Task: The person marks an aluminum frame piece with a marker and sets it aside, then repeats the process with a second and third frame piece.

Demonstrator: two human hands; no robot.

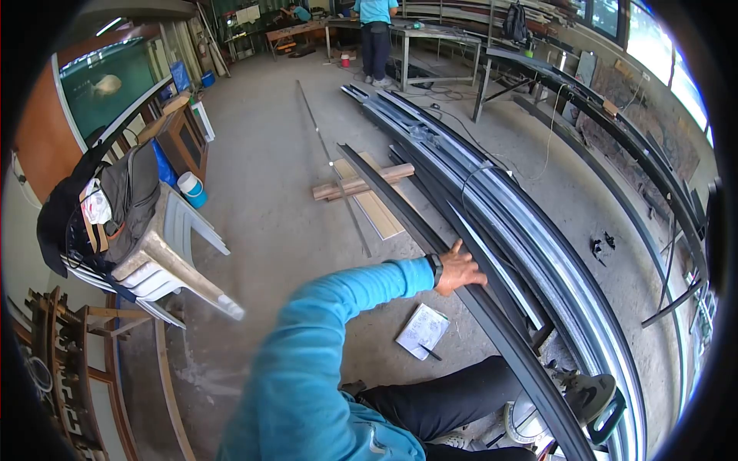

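My left hand [459, 270], in a blue sleeve and with a dark watch at the wrist, grips a long dark metal profile [411, 217] from above. The profile slopes from mid-floor down to the lower right. Its near end lies at a miter saw [590, 396] with a green handle, beside my bent leg. My right hand is out of view. An open notebook [423, 330] with a pen [430, 353] lies on the floor below my left hand. Wooden pieces [361, 183] and a flat board [377, 213] sit under the profile's far part.
Several long silver and dark profiles [530, 230] lie along the right. A rack [569, 77] holds more lengths farther right. Plastic chairs [173, 253] with bags stand at left, near a blue-white jug [192, 190]. Another person [375, 38] stands at a far workbench [438, 34]. Cables trail over the floor.
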